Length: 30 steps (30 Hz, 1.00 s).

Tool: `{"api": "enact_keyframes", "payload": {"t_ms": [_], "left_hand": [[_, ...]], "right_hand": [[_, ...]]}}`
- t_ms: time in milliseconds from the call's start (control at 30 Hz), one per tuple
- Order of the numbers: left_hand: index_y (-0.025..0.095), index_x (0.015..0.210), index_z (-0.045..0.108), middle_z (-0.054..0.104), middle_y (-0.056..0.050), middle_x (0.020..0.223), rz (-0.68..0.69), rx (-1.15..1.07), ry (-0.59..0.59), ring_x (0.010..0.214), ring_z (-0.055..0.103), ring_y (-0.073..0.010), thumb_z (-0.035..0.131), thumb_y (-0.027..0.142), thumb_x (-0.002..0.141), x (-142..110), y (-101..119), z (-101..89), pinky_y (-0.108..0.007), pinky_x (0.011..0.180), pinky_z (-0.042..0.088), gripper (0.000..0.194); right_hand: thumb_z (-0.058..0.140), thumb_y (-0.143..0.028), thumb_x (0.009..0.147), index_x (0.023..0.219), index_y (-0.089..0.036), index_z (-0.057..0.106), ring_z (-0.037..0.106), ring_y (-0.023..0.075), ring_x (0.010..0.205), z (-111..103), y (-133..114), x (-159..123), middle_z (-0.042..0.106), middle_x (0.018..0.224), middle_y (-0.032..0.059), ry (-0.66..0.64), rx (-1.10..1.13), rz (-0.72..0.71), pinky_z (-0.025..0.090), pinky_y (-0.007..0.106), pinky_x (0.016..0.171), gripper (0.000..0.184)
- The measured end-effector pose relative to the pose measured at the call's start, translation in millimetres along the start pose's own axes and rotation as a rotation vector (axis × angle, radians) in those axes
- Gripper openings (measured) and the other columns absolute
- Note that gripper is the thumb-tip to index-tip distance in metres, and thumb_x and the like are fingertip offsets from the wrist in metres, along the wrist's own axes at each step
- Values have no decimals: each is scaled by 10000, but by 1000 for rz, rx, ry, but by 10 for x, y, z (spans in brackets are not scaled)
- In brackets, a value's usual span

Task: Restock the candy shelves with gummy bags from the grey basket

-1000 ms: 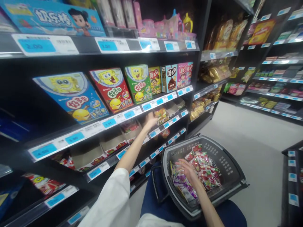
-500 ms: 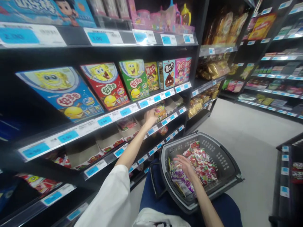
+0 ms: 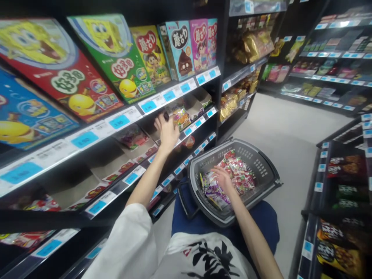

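Observation:
My left hand [image 3: 168, 131] reaches into the lower shelf beside a colorful candy packet [image 3: 181, 117] in a display box. Its fingers are apart and partly curled; a small dark patch shows between them, too blurred to name. On my lap sits a grey shopping basket [image 3: 264, 155], tilted, holding several shiny red, white and purple candy packets [image 3: 240, 176]. Over the left part of these packets hangs my right hand [image 3: 222, 178], fingers stretched out and holding nothing. Whether its fingertips touch the packets I cannot tell.
Cartoon snack boxes [image 3: 113, 58] line the shelf above my left hand, with a price-tag rail [image 3: 119, 122] along its edge. Open cardboard trays [image 3: 107, 161] stand below. Another shelf unit with snack packs [image 3: 337, 252] is at right, and pale floor [image 3: 279, 116] lies between.
The view has shifted closer to the shelf and lower. My left hand has moved back from the candy packet and its fingers have spread. My right hand stays over the basket.

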State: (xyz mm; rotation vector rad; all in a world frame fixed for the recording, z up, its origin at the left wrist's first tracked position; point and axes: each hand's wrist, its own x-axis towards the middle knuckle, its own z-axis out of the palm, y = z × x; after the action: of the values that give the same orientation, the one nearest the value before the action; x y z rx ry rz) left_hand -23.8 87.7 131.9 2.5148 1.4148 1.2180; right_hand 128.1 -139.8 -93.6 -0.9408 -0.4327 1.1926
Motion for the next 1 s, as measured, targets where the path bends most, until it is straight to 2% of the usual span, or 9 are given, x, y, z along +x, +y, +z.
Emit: {"api": "enact_keyframes", "payload": {"t_ms": [100, 233, 333, 467, 700, 800, 900, 967, 1000], "left_hand": [[188, 1149, 650, 471, -123, 1477, 256, -91, -130, 1413, 393, -301, 504, 198, 913, -461, 198, 40, -504, 1177, 318, 278], [207, 1186, 675, 702, -102, 1096, 734, -381, -1074, 1049, 654, -242, 573, 420, 938, -1366, 247, 228, -364, 980, 480, 342], [238, 1321, 614, 690, -107, 1213, 822, -624, -1426, 1092, 658, -272, 848, 520, 673, -2038, 133, 421, -332, 955, 492, 744], [243, 1298, 639, 704, -96, 1182, 876, -596, -1438, 1094, 650, -276, 835, 353, 690, -2477, 38, 694, -326, 913, 487, 648], [218, 1230, 684, 715, -60, 1027, 913, -571, -1470, 963, 668, -242, 774, 352, 734, -2312, 323, 1103, -301, 788, 490, 522], [225, 1172, 698, 709, -50, 973, 941, -575, -1481, 910, 675, -239, 772, 338, 728, -2211, 496, 1165, -304, 761, 481, 464], [255, 1038, 721, 699, -25, 876, 920, -666, -1533, 825, 678, -234, 826, 369, 662, -2202, 493, 1379, -314, 734, 491, 407], [262, 939, 726, 685, -11, 795, 823, -707, -1607, 806, 685, -242, 840, 462, 655, -2321, 316, 1729, -331, 765, 517, 365], [252, 888, 722, 673, -10, 761, 730, -680, -1619, 814, 692, -248, 804, 504, 702, -2428, 180, 1963, -344, 791, 531, 323]], "right_hand": [[714, -385, 768, 1044, -229, 660, 640, 164, 723, -27, -33, 47, 741, 1006, 63, 22, -7, -36, 462, 277, 629, 321], [693, -372, 791, 1039, -227, 657, 641, 160, 718, -124, -80, 116, 738, 974, 48, 30, -89, -72, 463, 274, 635, 289], [677, -350, 810, 1000, -224, 665, 636, 156, 688, -183, -69, 148, 741, 901, 26, 24, -223, -106, 451, 266, 632, 228], [731, -295, 765, 906, -201, 708, 639, 178, 715, -224, -3, 192, 736, 830, 26, -79, -431, -120, 457, 281, 685, 172], [587, -86, 840, 946, -162, 723, 636, 176, 719, -661, -21, 404, 715, 816, 54, -356, -1503, -330, 405, 271, 668, 189], [697, -63, 777, 843, -156, 737, 589, 142, 597, -1147, -92, 552, 655, 659, 27, -400, -1663, -285, 370, 262, 597, 121], [823, -50, 655, 690, -153, 731, 538, 70, 510, -1869, -87, 780, 586, 546, -47, -387, -1513, -154, 373, 231, 574, 142], [766, -124, 757, 566, -121, 676, 553, 31, 493, -2414, 57, 979, 566, 504, -72, -200, -1260, -40, 394, 208, 581, 211], [670, -183, 846, 496, -102, 614, 582, 23, 510, -2675, 183, 1084, 572, 503, -68, 26, -1101, -43, 394, 196, 575, 364]]}}
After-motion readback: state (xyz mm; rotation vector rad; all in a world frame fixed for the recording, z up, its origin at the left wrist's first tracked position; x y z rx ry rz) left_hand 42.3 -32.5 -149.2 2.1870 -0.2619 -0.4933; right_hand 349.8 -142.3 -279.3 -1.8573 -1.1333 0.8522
